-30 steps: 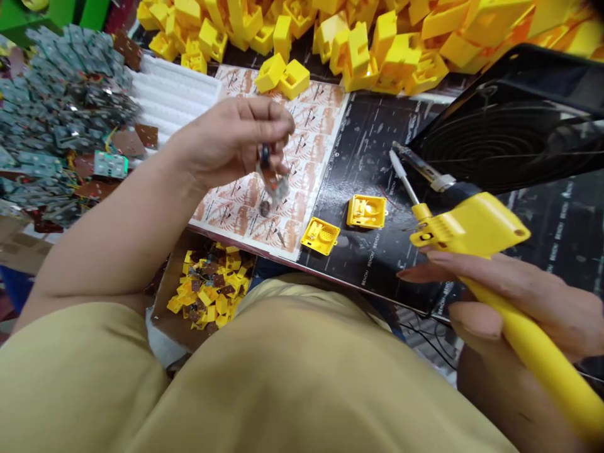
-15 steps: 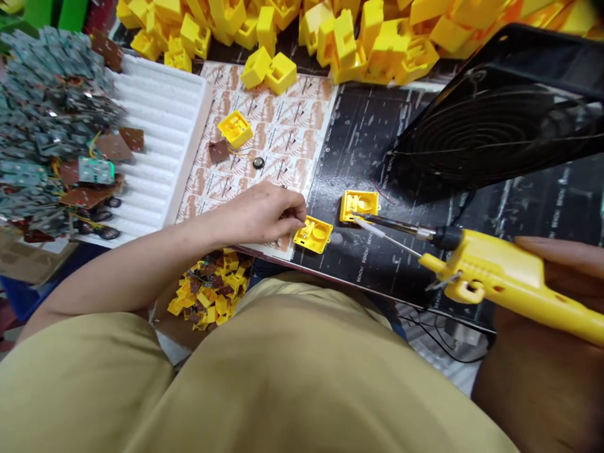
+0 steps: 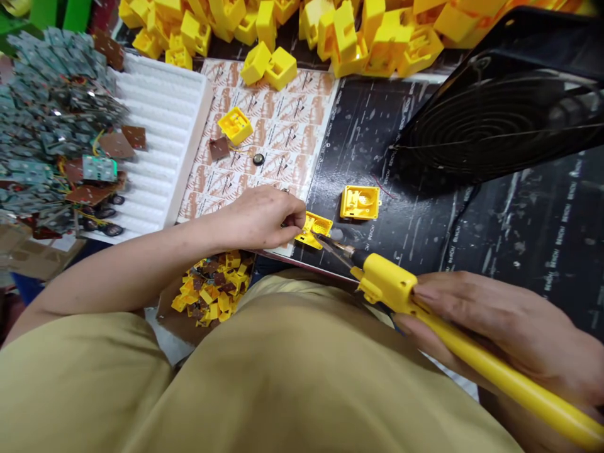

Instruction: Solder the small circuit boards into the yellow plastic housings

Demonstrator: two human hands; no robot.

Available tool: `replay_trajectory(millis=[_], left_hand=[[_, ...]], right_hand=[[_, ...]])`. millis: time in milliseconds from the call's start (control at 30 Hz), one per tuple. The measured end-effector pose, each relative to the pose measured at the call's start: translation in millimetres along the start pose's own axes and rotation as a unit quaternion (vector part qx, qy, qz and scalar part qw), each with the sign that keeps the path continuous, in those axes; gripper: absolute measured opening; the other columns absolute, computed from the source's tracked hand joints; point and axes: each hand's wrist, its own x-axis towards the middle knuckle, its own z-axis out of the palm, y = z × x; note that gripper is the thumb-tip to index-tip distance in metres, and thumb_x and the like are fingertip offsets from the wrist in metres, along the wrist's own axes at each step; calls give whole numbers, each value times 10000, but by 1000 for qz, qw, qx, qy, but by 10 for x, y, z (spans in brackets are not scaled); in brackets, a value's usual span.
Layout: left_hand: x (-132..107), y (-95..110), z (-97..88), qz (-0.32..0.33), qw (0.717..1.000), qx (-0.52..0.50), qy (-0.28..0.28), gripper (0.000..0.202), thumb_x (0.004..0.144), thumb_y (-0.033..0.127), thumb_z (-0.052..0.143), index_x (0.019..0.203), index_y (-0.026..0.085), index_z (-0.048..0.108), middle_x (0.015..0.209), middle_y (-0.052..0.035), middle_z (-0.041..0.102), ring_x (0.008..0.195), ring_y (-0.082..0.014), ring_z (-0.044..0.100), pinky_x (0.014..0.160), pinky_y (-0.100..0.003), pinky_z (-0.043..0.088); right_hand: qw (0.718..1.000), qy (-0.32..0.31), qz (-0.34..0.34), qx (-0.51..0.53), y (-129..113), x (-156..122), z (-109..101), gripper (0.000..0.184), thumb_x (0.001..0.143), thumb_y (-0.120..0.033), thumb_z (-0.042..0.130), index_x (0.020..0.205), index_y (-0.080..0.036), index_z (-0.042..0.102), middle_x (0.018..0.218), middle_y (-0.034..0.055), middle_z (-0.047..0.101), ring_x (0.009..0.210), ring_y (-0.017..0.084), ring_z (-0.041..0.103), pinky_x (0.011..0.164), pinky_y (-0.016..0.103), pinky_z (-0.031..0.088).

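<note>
My right hand (image 3: 500, 327) is wrapped round a yellow soldering iron (image 3: 391, 283), the kind with a solder feed beside its tip. The tip reaches into a small open yellow plastic case (image 3: 317, 229) at the front edge of the bench. At that case's left side is my left hand (image 3: 268, 217), its fingers pinched together; whatever they grip is hidden. A second open yellow case (image 3: 360, 202) lies to the right, apart from both hands. Farther back sit another yellow case (image 3: 235, 125), a brown circuit board (image 3: 219, 148) and a small round part (image 3: 258, 159) on wires.
A black fan (image 3: 491, 119) stands at the right. Yellow cases (image 3: 344, 31) are heaped along the back. At left, a white ribbed tray (image 3: 158, 126) bears a pile of wired circuit boards (image 3: 56, 107). Below the bench edge is a container of yellow and brown parts (image 3: 214, 289).
The soldering iron has moved left and toward me, from the right-hand case to the one at my left hand. More of my right hand shows. My left hand has barely moved.
</note>
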Motion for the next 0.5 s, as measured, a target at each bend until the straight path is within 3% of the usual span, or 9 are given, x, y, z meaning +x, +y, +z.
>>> replay_trajectory(millis=[67,167,333,500], left_hand=[[12,21,-14,0,1000,23,-1,164,811,181,559,838,198,720,801,-4,736,752,-150,655,650,-230,393],[33,43,-32,8,998,57,-7,179,810,187,548,834,203,725,803,-10,738,762,-165,662,641,-244,383],[69,59,-39,34,993,109,-5,200,829,220,537,826,205,736,765,-20,723,748,-185,657,761,-300,423],[101,76,-31,33,992,124,-6,192,821,218,541,806,208,732,746,-21,713,773,-198,652,842,-350,411]], right_hand=[[998,-31,-52,-6,73,19,-6,51,896,-218,648,933,-227,613,720,-13,672,647,114,680,579,185,586],[995,-43,-57,-70,100,42,14,188,949,-296,575,782,-215,608,696,2,663,621,110,667,584,193,589],[993,-37,-95,-62,54,66,57,84,896,-245,661,856,-207,598,737,-3,688,659,91,669,604,185,580],[997,-22,1,-72,-6,-47,89,152,852,-390,702,903,-262,637,774,6,685,691,138,677,616,255,591]])
